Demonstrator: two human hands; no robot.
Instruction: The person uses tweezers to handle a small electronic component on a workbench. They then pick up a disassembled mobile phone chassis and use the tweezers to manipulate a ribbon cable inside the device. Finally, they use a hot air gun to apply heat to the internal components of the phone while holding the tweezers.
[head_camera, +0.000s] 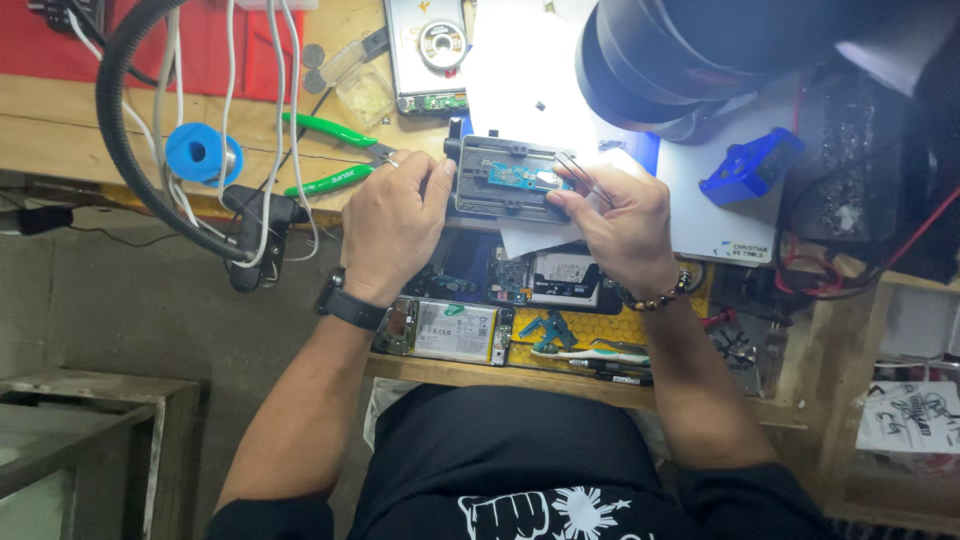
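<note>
Both hands work at the board holder (512, 178): my left hand (392, 222) braces its edge with nothing gripped, my right hand (618, 222) pinches tweezers (582, 178) over the blue circuit board (524, 176); I judge a slip could scratch it.

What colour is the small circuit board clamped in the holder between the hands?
Blue; the circuit board shows best in the head view, clamped in the metal holder.

Green pliers (330, 155) crowd the left; black lamp (680, 60) overhangs the right.
</note>
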